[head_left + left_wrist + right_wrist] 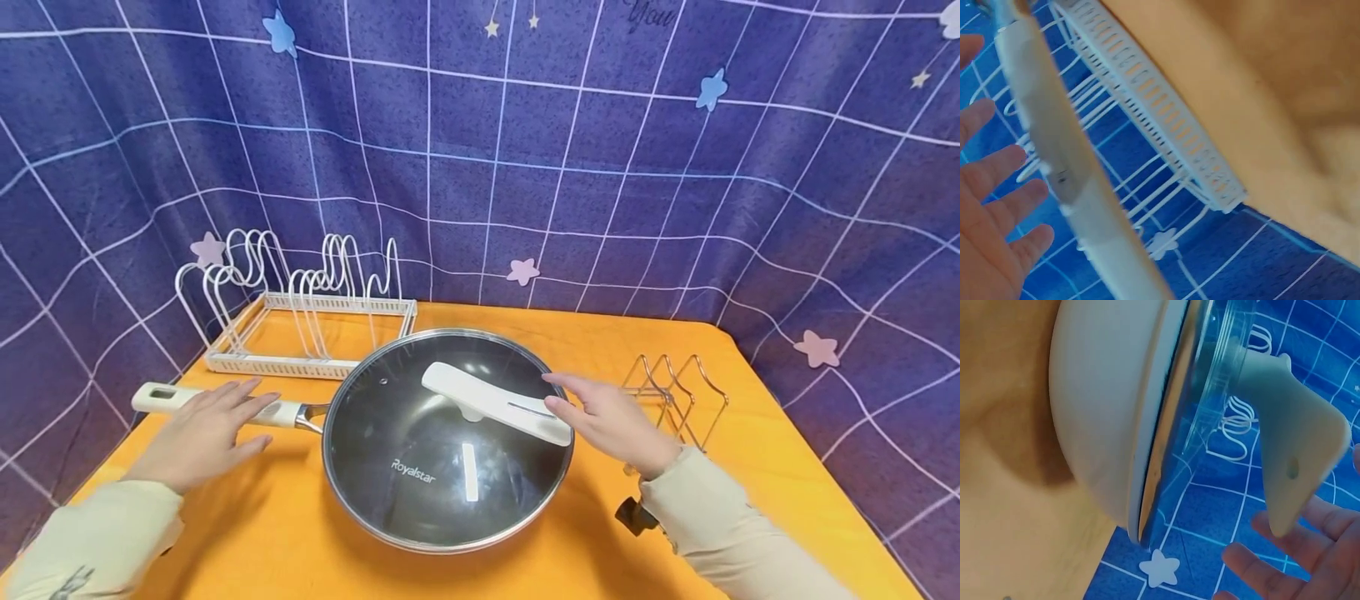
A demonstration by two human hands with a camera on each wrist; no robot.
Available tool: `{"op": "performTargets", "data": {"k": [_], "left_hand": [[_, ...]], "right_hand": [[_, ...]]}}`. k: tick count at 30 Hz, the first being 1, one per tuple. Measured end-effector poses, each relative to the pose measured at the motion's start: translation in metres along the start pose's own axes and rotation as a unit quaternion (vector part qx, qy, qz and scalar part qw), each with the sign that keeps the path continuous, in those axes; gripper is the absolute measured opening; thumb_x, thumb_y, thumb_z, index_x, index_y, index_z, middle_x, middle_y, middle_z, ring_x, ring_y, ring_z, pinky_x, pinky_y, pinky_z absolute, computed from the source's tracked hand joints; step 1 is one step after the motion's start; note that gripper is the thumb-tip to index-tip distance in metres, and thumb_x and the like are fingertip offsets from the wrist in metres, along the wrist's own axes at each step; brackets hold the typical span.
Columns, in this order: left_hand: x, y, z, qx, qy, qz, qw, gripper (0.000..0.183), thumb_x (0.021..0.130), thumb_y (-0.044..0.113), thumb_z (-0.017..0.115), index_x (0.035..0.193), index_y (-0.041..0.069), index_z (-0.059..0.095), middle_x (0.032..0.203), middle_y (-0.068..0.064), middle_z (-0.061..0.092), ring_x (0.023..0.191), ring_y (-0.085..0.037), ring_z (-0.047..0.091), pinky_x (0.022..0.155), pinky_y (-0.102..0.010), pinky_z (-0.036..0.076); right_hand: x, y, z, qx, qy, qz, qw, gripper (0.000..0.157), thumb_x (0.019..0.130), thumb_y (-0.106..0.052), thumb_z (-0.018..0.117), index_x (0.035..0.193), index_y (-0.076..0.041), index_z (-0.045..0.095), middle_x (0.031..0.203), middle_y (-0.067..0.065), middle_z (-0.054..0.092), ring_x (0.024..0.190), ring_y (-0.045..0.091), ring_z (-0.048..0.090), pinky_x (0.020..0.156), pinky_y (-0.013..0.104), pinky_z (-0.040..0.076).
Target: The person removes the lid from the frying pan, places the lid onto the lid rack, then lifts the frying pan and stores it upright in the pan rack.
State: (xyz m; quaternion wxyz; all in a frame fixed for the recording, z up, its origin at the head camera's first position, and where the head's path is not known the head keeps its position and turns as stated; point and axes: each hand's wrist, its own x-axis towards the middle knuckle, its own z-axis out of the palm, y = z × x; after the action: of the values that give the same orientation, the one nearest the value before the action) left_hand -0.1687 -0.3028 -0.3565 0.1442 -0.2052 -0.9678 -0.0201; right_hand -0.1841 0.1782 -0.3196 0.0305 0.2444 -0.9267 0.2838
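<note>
A wok (442, 542) with a glass lid (405, 433) on it sits mid-table, its cream handle (281, 413) pointing left. The lid carries a long white handle (480, 398) and the word Royalstar. My left hand (206, 429) is spread over the wok handle, and the left wrist view shows its straight fingers (997, 165) beside that handle, not wrapped round it. At the right end of the lid handle (1300, 444) is my right hand (611, 417), thumb and fingers apart. Its fingertips come close to the handle's tip in the right wrist view.
Behind the wok on the left stands a white wire rack (262, 364) with looped dividers. A small metal wire rack (682, 400) is at the right, beyond my right forearm. The orange tablecloth (585, 342) meets a blue gridded curtain (480, 192) at the back.
</note>
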Motion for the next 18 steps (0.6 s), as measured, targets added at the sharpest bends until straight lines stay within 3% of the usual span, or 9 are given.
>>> {"op": "performTargets", "data": {"k": [2,4,7,9,12,18], "left_hand": [[0.000,-0.001,0.002,-0.003,-0.008,-0.008,0.9999,0.054,0.079,0.030,0.073,0.124,0.002,0.061,0.130,-0.032,0.050,0.118,-0.051,0.045,0.097,-0.065,0.032],[0.000,-0.002,0.004,-0.004,-0.017,-0.015,0.9997,0.053,0.081,0.031,0.071,0.124,0.003,0.061,0.130,-0.032,0.050,0.118,-0.051,0.045,0.098,-0.064,0.032],[0.000,-0.005,0.005,-0.002,-0.019,-0.018,0.9997,0.052,0.081,0.031,0.071,0.124,0.003,0.061,0.128,-0.032,0.051,0.117,-0.053,0.045,0.098,-0.065,0.031],[0.000,-0.006,0.006,-0.002,-0.021,-0.019,0.9996,0.052,0.082,0.031,0.070,0.125,0.003,0.061,0.128,-0.032,0.051,0.117,-0.054,0.044,0.098,-0.066,0.030],[0.001,-0.008,0.007,0.001,-0.028,-0.022,0.9993,0.052,0.083,0.031,0.069,0.126,0.004,0.060,0.129,-0.031,0.051,0.118,-0.055,0.043,0.098,-0.067,0.029],[0.002,-0.009,0.011,0.000,-0.044,-0.053,0.9976,0.050,0.085,0.032,0.066,0.129,0.009,0.058,0.133,-0.030,0.048,0.122,-0.054,0.039,0.099,-0.072,0.020]], "right_hand": [[0.002,-0.002,0.003,-0.005,0.002,-0.002,1.000,0.048,0.098,-0.039,0.050,0.136,-0.009,0.053,0.132,0.011,0.057,0.114,0.030,0.058,0.093,0.049,0.046],[0.004,-0.004,0.005,-0.001,-0.002,0.003,1.000,0.048,0.098,-0.039,0.051,0.136,-0.010,0.054,0.115,0.011,0.065,0.097,0.027,0.064,0.082,0.045,0.051],[0.007,-0.006,0.008,-0.003,-0.006,0.004,1.000,0.048,0.097,-0.039,0.052,0.134,-0.010,0.055,0.106,0.009,0.068,0.088,0.022,0.064,0.077,0.042,0.052],[0.010,-0.009,0.009,-0.005,-0.015,0.005,1.000,0.048,0.097,-0.039,0.053,0.134,-0.009,0.054,0.104,0.009,0.069,0.091,0.023,0.065,0.079,0.043,0.052],[0.014,-0.013,0.012,-0.019,-0.022,0.001,1.000,0.048,0.096,-0.037,0.055,0.133,-0.007,0.054,0.118,0.011,0.066,0.107,0.026,0.062,0.090,0.046,0.049],[0.020,-0.020,0.019,-0.057,-0.027,-0.013,0.998,0.047,0.094,-0.034,0.058,0.131,-0.005,0.057,0.118,0.011,0.065,0.104,0.028,0.062,0.086,0.047,0.049]]}}
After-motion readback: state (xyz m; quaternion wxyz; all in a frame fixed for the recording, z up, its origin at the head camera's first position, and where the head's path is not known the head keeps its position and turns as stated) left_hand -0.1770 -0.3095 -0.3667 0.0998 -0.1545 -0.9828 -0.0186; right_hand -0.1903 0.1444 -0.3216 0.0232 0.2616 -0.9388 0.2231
